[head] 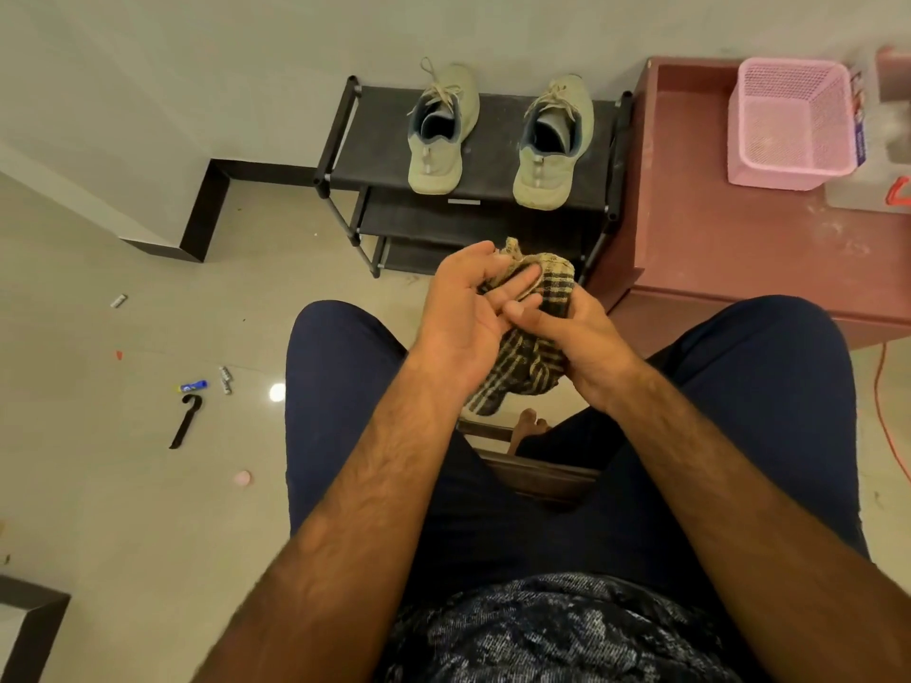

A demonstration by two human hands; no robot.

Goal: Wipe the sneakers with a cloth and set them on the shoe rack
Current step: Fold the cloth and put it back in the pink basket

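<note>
While the person sits with knees apart in dark trousers, both bare forearms reach forward and meet between the thighs, just in front of the shoe rack [493,155]. The left hand [461,313] is turned palm inward, its fingers [512,283] laid across the checked cloth [525,359] and its thumb closing on the bunched upper corner. The right hand [584,337] grasps the same cloth from the other side, with the thumb pressed on top and the remaining fingers curled beneath, out of sight. The cloth's lower end hangs loose below both hands.

There is one cloth and two pale sneakers. The left sneaker [441,135] and the right sneaker [552,150] both stand on the rack's top shelf, apart from each other, with heels toward the person and laces loose. The rack is black and shows three shelves, the lower two partly hidden by the hands and cloth.

Right of the rack and touching it stands a reddish worktop [715,248] carrying one pink mesh basket [793,120]. An orange cable [882,396] runs down the floor at the right edge. On the tiles to the left lie a black hooked tool [185,421], a blue tube [193,386], three small silver cylinders [225,379] and a pink disc [242,478]. A bare foot [527,426] shows below the cloth.
</note>
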